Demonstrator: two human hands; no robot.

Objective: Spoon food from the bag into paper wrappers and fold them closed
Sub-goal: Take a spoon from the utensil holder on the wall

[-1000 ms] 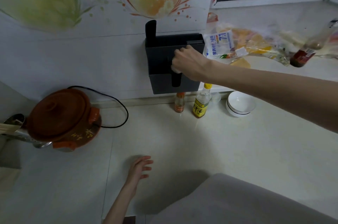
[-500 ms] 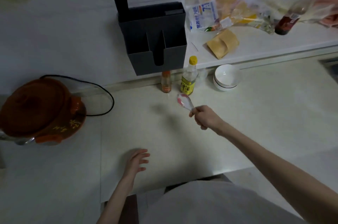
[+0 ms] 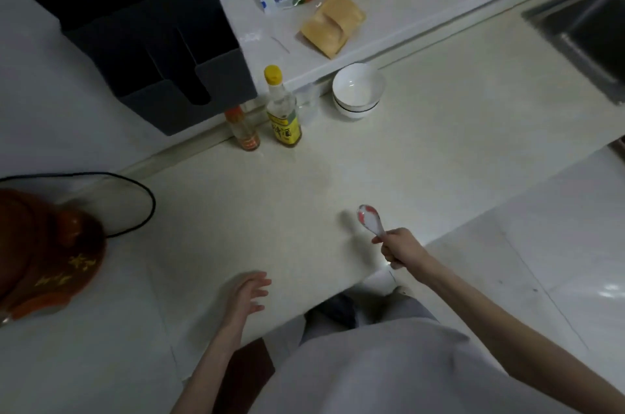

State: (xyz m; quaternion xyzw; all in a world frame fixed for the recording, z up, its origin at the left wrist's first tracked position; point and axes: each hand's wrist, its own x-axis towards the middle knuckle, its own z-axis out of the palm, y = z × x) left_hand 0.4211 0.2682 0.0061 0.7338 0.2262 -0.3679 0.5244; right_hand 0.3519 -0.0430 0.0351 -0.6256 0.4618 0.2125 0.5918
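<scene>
Head view: two hands, one spoon, two bottles.

My single head view looked steeply down from above the counter, facing its wall-side black holder.

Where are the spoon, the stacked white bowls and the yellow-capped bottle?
spoon (image 3: 369,222): head view, on its white bowl end, above the right hand (image 3: 399,249) gripping the handle.
stacked white bowls (image 3: 357,88): head view, inside the top bowl.
yellow-capped bottle (image 3: 284,127): head view, on its yellow label.

Spoon in right hand
</scene>
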